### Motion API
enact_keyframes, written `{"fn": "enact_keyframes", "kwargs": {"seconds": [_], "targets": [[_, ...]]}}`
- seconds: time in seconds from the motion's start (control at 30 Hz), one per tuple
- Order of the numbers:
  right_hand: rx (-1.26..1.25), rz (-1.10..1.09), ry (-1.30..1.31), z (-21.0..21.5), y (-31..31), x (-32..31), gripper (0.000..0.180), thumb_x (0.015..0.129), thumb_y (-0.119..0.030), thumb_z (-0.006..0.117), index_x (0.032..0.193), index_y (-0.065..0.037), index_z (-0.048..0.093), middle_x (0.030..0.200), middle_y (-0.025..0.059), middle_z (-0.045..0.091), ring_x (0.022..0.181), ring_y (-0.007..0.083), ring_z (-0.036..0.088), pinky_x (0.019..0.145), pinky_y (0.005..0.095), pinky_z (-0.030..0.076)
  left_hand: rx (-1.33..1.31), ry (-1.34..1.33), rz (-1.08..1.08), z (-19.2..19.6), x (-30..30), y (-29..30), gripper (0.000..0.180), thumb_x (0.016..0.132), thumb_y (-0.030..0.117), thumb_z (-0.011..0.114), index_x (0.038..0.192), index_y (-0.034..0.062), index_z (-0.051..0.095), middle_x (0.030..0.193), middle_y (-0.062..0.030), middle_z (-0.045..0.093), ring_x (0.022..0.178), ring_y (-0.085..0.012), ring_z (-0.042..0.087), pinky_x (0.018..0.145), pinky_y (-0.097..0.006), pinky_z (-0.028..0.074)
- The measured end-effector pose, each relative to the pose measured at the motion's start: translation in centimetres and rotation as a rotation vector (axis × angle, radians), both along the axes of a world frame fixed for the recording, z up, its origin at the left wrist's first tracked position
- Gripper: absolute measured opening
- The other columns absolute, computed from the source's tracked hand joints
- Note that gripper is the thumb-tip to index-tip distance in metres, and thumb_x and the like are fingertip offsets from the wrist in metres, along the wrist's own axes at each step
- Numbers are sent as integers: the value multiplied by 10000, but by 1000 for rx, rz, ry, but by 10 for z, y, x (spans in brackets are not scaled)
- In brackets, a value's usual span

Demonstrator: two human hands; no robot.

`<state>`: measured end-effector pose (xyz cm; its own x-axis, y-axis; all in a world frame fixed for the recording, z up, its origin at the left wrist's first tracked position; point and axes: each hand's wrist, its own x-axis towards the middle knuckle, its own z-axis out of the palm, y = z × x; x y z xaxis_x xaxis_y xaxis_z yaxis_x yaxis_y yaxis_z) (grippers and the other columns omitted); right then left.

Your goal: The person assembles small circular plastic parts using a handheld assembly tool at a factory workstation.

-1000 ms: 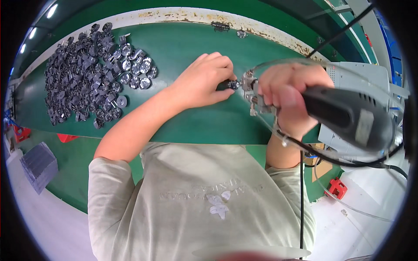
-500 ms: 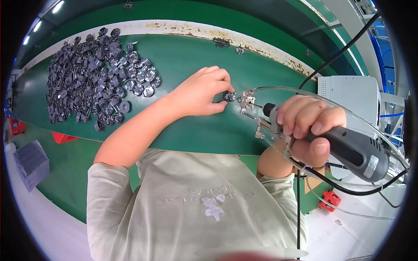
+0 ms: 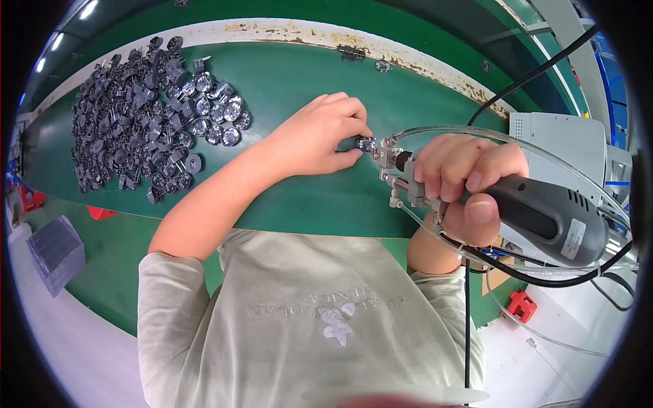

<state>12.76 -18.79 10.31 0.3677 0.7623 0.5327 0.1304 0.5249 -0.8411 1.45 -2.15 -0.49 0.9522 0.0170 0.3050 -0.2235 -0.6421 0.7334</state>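
My left hand (image 3: 326,136) rests on the green tabletop with thumb and fingertips pinched round a small dark round part (image 3: 366,145) with a shiny face. My right hand (image 3: 469,180) is wrapped round a grey and black powered screwdriver (image 3: 551,221), held sideways. At its front is a metal nose (image 3: 386,155) with fittings and a clear hose. That nose points left and is up against the part, or very nearly; the exact contact and the bit's tip are hidden.
Many similar dark parts (image 3: 129,129) lie heaped on the left of the table. A rusty white ledge (image 3: 286,30) runs along the back. To the right stands a light grey box-shaped machine (image 3: 568,139). A black cable (image 3: 537,80) and hoses trail around the screwdriver.
The screwdriver has moved left in my right hand, and its nose has closed the gap to the part. My left hand keeps its pinch, barely shifted.
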Motion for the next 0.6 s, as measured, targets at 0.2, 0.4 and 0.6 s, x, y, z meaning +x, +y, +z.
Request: {"fn": "enact_keyframes", "kwargs": {"seconds": [0.2,0.4,0.6], "targets": [[110,-60,100,-1,2,2,315,843,-163,765,880,-44,475,649,77,540,530,199,526,525,358,480,-5,-26,-7,-1,2,0,246,723,105,738,956,45,688,982,-60,589,957,-263,568,903,-374,451],[116,-70,85,7,0,14,296,882,-219,715,880,-64,463,651,64,519,519,187,509,531,384,494,-5,38,-6,1,-2,2,253,715,109,740,954,46,686,993,-58,585,958,-262,567,911,-377,447],[105,33,74,1,-1,4,314,868,-211,730,936,-66,460,672,61,529,534,185,506,544,359,477,2,-17,-4,-2,0,-1,260,720,111,744,961,37,683,994,-59,590,959,-264,569,911,-377,447]]}}
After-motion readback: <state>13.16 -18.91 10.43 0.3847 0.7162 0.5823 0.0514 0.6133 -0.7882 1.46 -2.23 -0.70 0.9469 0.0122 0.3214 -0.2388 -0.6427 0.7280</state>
